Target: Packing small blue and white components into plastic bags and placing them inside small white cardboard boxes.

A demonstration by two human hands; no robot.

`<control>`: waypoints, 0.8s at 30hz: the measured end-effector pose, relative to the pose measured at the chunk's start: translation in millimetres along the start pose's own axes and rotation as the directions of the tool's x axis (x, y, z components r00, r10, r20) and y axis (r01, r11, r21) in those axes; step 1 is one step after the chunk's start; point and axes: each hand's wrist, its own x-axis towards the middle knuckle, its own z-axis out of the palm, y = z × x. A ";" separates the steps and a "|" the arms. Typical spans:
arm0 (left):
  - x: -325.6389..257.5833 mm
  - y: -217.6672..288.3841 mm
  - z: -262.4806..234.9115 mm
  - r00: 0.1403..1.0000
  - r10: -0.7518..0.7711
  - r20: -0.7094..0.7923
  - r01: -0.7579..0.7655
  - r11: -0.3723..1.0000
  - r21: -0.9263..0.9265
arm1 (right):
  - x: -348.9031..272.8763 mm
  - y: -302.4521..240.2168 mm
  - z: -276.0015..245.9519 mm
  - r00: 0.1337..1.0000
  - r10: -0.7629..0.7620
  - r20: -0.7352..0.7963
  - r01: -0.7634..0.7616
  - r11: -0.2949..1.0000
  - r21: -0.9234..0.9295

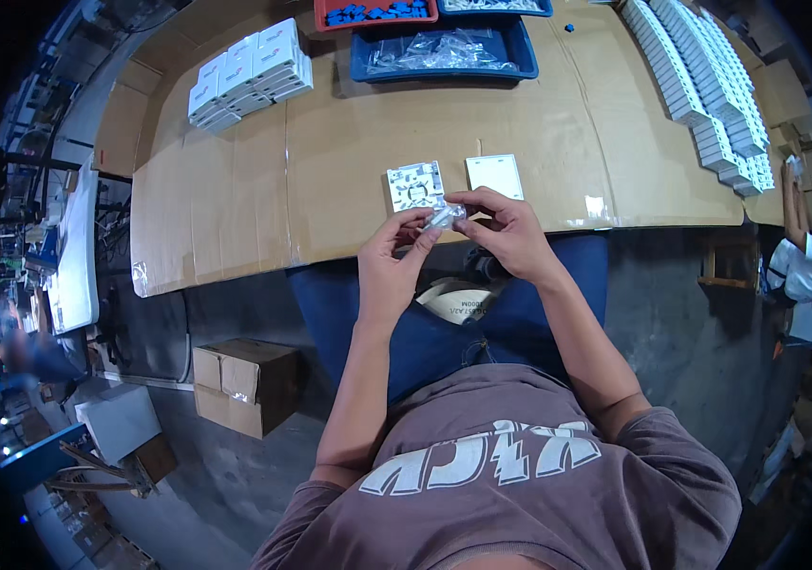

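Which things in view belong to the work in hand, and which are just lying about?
Likely in the work:
clear packet, in left hand and right hand
white-and-grey piece
plain white piece beside it
front blue bin of clear packets

Seemingly just around:
cardboard box on floor
white table at left

Assembly workshop: cardboard-covered table (349,133), blue parts bin (444,77), stacked white units (252,71), grey floor (225,475).
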 end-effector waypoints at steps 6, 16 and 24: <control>5.3 1.8 1.8 0.998 -0.037 0.057 0.034 0.999 0.038 | -0.4 3.1 -7.0 1.000 -0.006 0.028 0.007 1.000 -0.009; 9.2 -10.1 10.0 0.996 -0.020 0.088 0.012 0.996 0.086 | -2.9 17.8 -18.6 0.984 -0.178 0.021 0.179 0.973 -0.143; 15.2 -9.7 15.3 0.994 -0.060 0.093 0.027 0.947 0.319 | 0.3 34.8 -22.0 0.981 -0.190 -0.033 0.172 0.940 -0.295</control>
